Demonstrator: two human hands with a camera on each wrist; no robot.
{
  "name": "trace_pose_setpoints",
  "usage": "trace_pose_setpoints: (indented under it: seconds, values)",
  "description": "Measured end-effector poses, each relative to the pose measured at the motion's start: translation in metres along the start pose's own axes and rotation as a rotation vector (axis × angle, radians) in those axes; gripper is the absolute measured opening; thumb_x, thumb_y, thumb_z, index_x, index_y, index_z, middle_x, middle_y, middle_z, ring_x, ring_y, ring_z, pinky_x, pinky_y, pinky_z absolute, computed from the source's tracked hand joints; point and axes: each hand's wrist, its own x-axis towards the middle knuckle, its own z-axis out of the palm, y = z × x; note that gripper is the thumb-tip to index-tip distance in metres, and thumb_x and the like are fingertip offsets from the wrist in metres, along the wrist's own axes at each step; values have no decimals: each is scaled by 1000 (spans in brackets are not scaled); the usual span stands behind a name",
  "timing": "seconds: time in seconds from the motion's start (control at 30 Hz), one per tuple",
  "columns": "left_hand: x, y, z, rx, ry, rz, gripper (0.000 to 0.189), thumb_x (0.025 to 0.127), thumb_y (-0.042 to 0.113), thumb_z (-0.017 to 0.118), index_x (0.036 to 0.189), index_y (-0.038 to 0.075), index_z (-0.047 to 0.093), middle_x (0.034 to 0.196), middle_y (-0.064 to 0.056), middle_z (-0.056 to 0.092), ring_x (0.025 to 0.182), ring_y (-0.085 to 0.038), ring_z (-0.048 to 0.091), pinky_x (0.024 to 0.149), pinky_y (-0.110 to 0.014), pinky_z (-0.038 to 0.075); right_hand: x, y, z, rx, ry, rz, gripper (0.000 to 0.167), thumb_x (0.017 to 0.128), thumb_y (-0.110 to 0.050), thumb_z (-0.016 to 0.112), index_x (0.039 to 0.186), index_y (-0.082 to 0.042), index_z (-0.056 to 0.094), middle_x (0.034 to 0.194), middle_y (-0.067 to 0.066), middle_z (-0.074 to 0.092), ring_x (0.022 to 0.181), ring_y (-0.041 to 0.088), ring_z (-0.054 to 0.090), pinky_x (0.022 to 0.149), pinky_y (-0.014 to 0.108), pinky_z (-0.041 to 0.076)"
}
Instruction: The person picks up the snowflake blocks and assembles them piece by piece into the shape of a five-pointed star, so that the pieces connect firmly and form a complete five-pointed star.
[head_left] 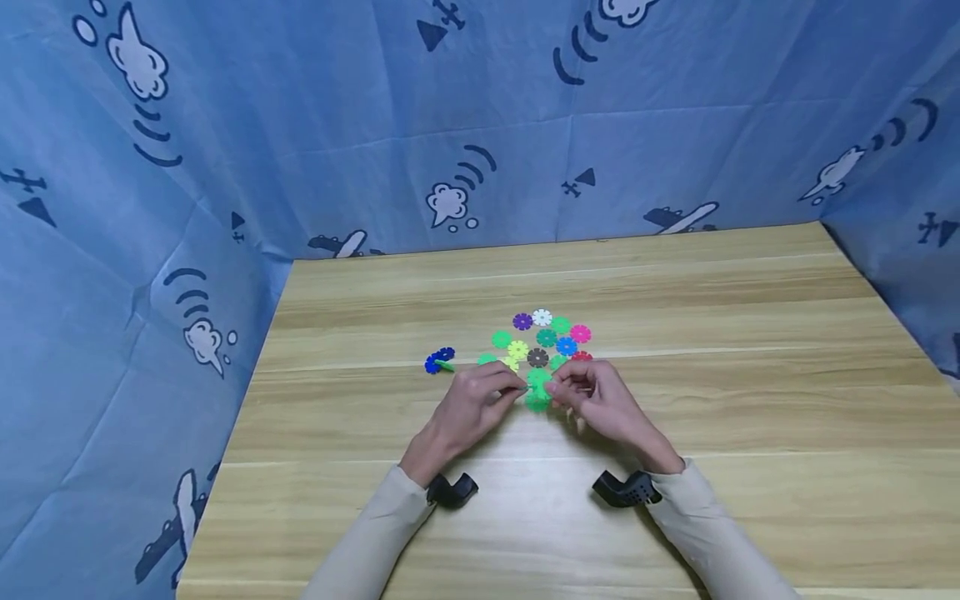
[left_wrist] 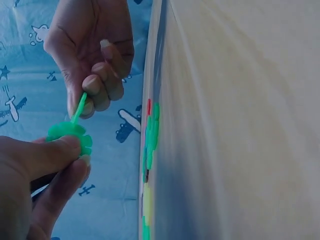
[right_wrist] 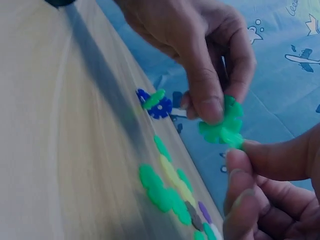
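Note:
Over the middle of the table, my left hand (head_left: 468,404) and right hand (head_left: 602,400) are close together. In the left wrist view, the left thumb and fingers pinch a green notched plastic disc (left_wrist: 67,131). The right fingertips pinch a second green disc (left_wrist: 79,107), seen edge-on. The two discs meet at an angle; I cannot tell how deep their slots engage. The right wrist view shows the left hand (right_wrist: 200,65) above the green discs (right_wrist: 220,127) and the right hand (right_wrist: 275,185) below. Just beneath the hands, more green discs (head_left: 537,403) lie on the table.
Beyond the hands lie several loose notched discs, among them a purple one (head_left: 522,321), a white one (head_left: 542,317), a pink one (head_left: 581,333) and a brown one (head_left: 537,357). Left of them sits a blue-and-green joined piece (head_left: 433,363). A patterned blue cloth (head_left: 510,125) hangs behind the wooden table (head_left: 337,417).

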Motion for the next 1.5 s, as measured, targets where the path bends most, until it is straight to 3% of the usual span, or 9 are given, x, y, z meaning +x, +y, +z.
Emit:
trace_pose_setpoints:
  seconds: [0.17, 0.4, 0.63, 0.93, 1.03, 1.23, 1.37, 1.5]
  values:
    - [2, -1, 0, -33, 39, 20, 6, 89, -1, 77, 92, 3, 80, 90, -7, 79, 84, -16, 76, 87, -13, 58, 0, -4, 1, 39, 14, 18, 18, 99, -11, 69, 100, 7, 71, 83, 20, 72, 65, 18, 63, 57, 25, 52]
    - [-1, 1, 0, -20, 12, 37, 9, 86, -5, 77, 89, 2, 80, 89, -8, 79, 82, -17, 76, 85, -15, 59, -2, -4, 1, 49, -15, 37, 16, 98, -10, 71, 98, 5, 72, 81, 20, 73, 64, 18, 64, 55, 25, 52]
    - [-4, -2, 1, -117, 24, 33, 8, 87, -5, 76, 88, 2, 79, 86, -7, 79, 81, -15, 75, 85, -14, 59, -3, -3, 1, 68, -54, 25, 17, 98, -10, 70, 97, 7, 71, 80, 20, 72, 64, 16, 64, 54, 28, 54]
    - [-4, 1, 2, -57, 14, 56, 9, 87, -6, 76, 89, 2, 79, 87, -7, 79, 81, -15, 75, 84, -13, 59, -2, -2, 4, 55, -55, 11, 17, 99, -10, 69, 96, 6, 71, 79, 21, 71, 61, 16, 63, 49, 28, 52]
    - [-3, 2, 1, -66, 48, 8, 5, 90, 0, 77, 91, 4, 80, 87, -6, 79, 81, -13, 75, 81, -13, 59, -1, -3, 4, 59, -24, 32, 20, 101, -15, 69, 101, 5, 72, 82, 21, 72, 63, 19, 65, 54, 28, 54]
    - [0, 3, 0, -164, 140, -134, 4, 92, 5, 79, 96, 5, 79, 91, -7, 78, 83, -16, 77, 77, -16, 62, 3, -5, 3, 40, 98, 11, 35, 108, -29, 59, 102, 3, 72, 84, 24, 69, 56, 24, 61, 45, 33, 53]
    - [-2, 3, -1, -217, 168, -217, 5, 90, 3, 80, 94, 4, 78, 90, -8, 78, 82, -20, 78, 75, -20, 63, 2, 0, 8, -153, 147, -28, 25, 103, -27, 68, 98, -3, 74, 77, 13, 70, 54, 16, 59, 48, 27, 50]
    - [-4, 3, 1, -257, 166, -269, 4, 92, 6, 79, 95, 4, 77, 92, -9, 80, 83, -22, 80, 75, -21, 64, -1, 5, 18, -400, 142, -89, 20, 86, -23, 87, 95, -9, 76, 76, 0, 68, 61, 7, 55, 58, 22, 46]
